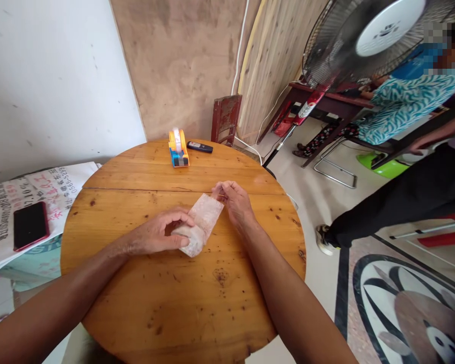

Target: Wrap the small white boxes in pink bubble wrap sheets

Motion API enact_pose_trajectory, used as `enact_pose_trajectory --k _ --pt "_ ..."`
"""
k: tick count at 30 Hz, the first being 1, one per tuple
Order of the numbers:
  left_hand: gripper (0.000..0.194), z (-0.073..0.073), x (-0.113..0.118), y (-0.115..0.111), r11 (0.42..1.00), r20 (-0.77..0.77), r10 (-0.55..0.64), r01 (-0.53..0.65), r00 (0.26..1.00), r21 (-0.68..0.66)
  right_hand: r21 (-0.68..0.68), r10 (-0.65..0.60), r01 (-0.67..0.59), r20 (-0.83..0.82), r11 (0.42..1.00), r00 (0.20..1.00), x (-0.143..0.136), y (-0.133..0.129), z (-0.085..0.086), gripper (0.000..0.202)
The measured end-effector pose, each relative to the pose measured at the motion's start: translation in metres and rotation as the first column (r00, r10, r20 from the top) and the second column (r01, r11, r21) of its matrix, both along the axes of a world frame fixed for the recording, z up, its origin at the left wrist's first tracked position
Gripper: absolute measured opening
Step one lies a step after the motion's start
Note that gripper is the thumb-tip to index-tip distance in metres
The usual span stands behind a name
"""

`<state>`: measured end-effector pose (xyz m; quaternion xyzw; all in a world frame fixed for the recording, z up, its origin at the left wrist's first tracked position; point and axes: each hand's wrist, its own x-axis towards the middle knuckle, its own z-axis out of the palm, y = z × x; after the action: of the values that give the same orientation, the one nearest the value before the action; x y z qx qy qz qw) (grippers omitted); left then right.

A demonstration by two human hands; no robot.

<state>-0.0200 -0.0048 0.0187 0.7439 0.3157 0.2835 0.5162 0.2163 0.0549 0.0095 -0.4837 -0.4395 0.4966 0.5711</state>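
Observation:
A translucent bubble wrap bag [207,212] lies slantwise above the middle of the round wooden table [151,303]. At its near end is a pale rounded bulge; what is inside cannot be made out. My left hand [157,231] is closed around that end, its thumb and fingers pressed to it. Beyond the bag's far corner, my right hand [235,200] has its thumb and fingertips pinched on a thin clear strip [217,191] at the bag's edge.
An orange and blue tape dispenser [178,149] stands at the table's far side beside a black remote-like device [199,147]. A phone [31,226] lies on printed paper at left. A standing fan [364,45], a chair [227,119] and two people are beyond.

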Motion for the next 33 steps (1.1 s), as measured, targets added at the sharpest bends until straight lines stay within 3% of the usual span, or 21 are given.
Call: enact_pose_trajectory --k 7,11,15,16,18,20,22,26,29,31,33 --pt "0.041 -0.004 0.006 0.000 0.934 0.071 0.092 -0.062 0.993 -0.352 -0.034 0.044 -0.042 0.059 0.999 0.997 -0.005 0.000 -0.004 0.030" --pt "0.035 -0.004 0.008 0.003 0.903 0.070 0.193 -0.149 0.979 -0.404 -0.044 -0.020 0.025 0.118 0.999 0.993 -0.002 -0.002 0.001 0.027" --pt "0.033 -0.008 0.004 0.006 0.879 0.113 0.304 -0.233 0.946 -0.416 0.134 -0.157 0.133 0.185 0.982 0.970 0.004 -0.015 0.018 0.023" --pt "0.035 -0.010 0.003 0.007 0.865 0.131 0.331 -0.246 0.934 -0.437 0.147 -0.115 0.088 0.183 0.985 0.976 0.003 -0.020 0.022 0.023" --pt "0.039 -0.012 0.002 0.009 0.832 0.177 0.376 -0.248 0.910 -0.496 0.078 0.089 -0.105 0.184 0.991 0.979 -0.002 -0.030 0.028 0.026" --pt "0.043 -0.013 0.003 0.010 0.806 0.225 0.402 -0.227 0.888 -0.547 -0.036 0.302 -0.302 0.223 0.953 0.927 -0.011 -0.038 0.028 0.032" --pt "0.044 -0.012 0.004 0.011 0.794 0.261 0.415 -0.207 0.871 -0.572 -0.080 0.368 -0.363 0.347 0.928 0.863 -0.021 -0.042 0.023 0.034" --pt "0.044 -0.009 0.006 0.011 0.799 0.297 0.417 -0.190 0.859 -0.571 0.012 0.167 -0.240 0.686 0.971 0.708 -0.032 -0.043 0.013 0.035" --pt "0.044 -0.010 0.007 0.011 0.812 0.294 0.422 -0.214 0.858 -0.544 0.036 0.103 -0.207 0.774 0.978 0.625 -0.030 -0.043 0.012 0.018" --pt "0.043 -0.011 0.007 0.013 0.808 0.289 0.455 -0.255 0.842 -0.530 0.072 0.076 -0.202 0.765 0.977 0.640 -0.026 -0.042 0.013 0.011" --pt "0.044 -0.011 0.007 0.015 0.797 0.289 0.499 -0.302 0.817 -0.523 0.107 0.053 -0.174 0.689 0.979 0.723 -0.020 -0.038 0.013 0.013"
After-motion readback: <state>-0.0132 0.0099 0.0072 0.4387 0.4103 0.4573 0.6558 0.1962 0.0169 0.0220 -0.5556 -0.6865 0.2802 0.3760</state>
